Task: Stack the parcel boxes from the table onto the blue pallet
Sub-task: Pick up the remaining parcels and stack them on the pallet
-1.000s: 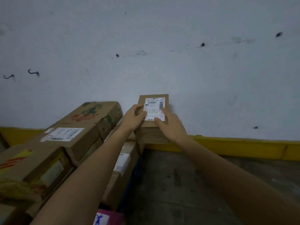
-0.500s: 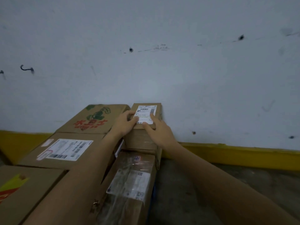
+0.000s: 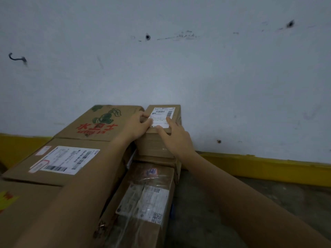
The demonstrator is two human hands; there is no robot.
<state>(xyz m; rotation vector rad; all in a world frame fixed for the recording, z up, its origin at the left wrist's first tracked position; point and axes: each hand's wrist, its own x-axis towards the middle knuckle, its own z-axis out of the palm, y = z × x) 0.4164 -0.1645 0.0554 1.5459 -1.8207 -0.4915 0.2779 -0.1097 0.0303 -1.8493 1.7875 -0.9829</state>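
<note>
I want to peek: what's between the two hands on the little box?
Head view: the white label on the little box lies between left hand and right hand.

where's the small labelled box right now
In the head view, the small labelled box sits centre frame on a lower brown box, right of the green-printed carton, held by the left hand and right hand.

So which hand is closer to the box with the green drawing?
Left. The left hand sits beside the green-drawing box; the right hand is across the small parcel, farther away.
</note>
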